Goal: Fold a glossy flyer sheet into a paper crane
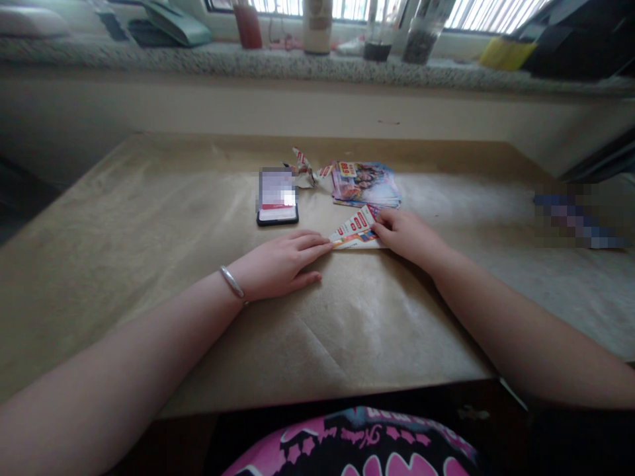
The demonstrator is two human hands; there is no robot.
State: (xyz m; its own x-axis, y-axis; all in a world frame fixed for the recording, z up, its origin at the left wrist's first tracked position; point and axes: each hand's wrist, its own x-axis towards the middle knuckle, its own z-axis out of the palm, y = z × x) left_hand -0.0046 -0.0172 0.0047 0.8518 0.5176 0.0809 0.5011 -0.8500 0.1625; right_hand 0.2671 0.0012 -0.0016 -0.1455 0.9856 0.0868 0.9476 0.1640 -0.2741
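Note:
A folded piece of printed paper [352, 231], white with red labels and coloured patches, lies on the table in front of me, narrowing to a point at its left. My left hand [290, 264] rests flat on the tabletop with fingers stretched out, the fingertips touching that left point. At the paper's right end, my right hand [404, 235] is closed, thumb and fingers pinching the edge. Just behind the paper sits a stack of colourful printed sheets [367, 184]. A folded paper figure [310, 173] with the same red-and-white print stands left of the stack.
A phone [278, 198] with a lit, blurred screen lies left of the paper figure. Far right on the table is a blurred blue item [580, 218]. Along the back, a granite windowsill [278, 63] holds a red jar [247, 25], a bottle [317, 26] and other containers.

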